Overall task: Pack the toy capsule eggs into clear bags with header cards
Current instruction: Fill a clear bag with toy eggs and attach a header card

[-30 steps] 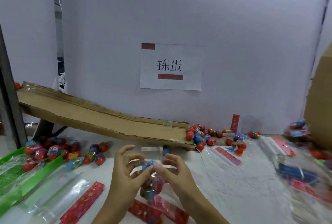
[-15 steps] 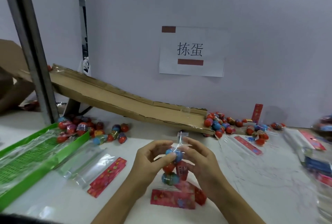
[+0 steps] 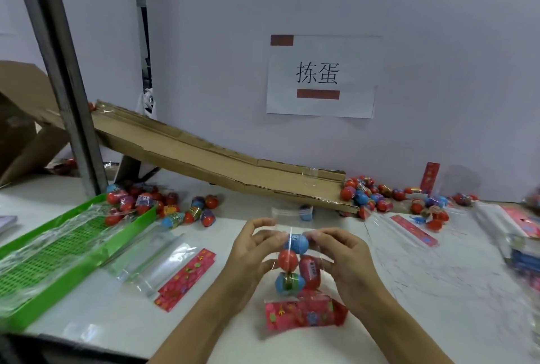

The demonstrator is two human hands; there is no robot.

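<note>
Clear bag [image 3: 295,264] of eggs pinched between both hands' [image 3: 295,246] curled fingertips [image 3: 277,236].

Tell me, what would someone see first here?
Probably the two hands in the middle, left hand and right hand, holding up a clear bag with colourful eggs stacked inside and a red card at its bottom. Behind them a cardboard ramp slopes down to a pile of eggs by the wall. A bright green tray lies at the left.
</note>
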